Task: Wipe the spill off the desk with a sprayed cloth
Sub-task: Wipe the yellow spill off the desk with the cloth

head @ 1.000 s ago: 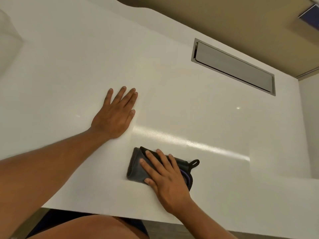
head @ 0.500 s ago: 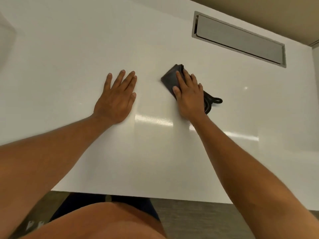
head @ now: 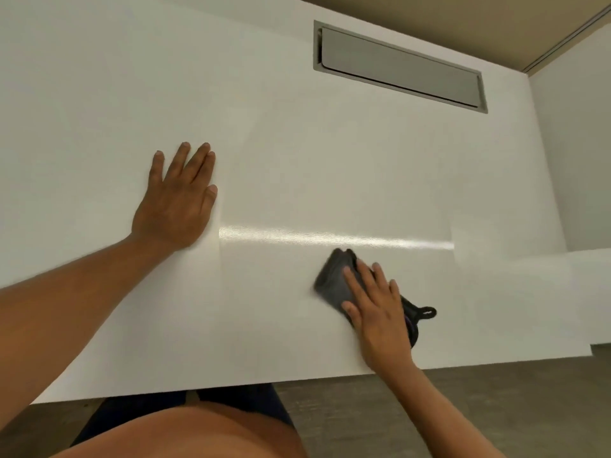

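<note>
A folded dark grey cloth [head: 332, 282] with a black hanging loop lies on the white desk [head: 297, 143], near its front edge on the right. My right hand [head: 375, 305] presses flat on the cloth, fingers spread over it, and covers most of it. My left hand [head: 178, 200] rests palm down on the bare desk to the left, fingers together, holding nothing. A glossy streak [head: 330, 239] of reflected light runs across the desk between the two hands. I cannot make out any spill on the surface.
A grey metal cable flap [head: 400, 66] is set into the desk at the back right. A white side panel [head: 575, 153] stands at the right. The desk's front edge [head: 231, 388] runs just above my knees, with dark floor below.
My right hand has dragged the cloth from the middle of the desk back toward the front edge and to the right. The left hand has stayed planted.
</note>
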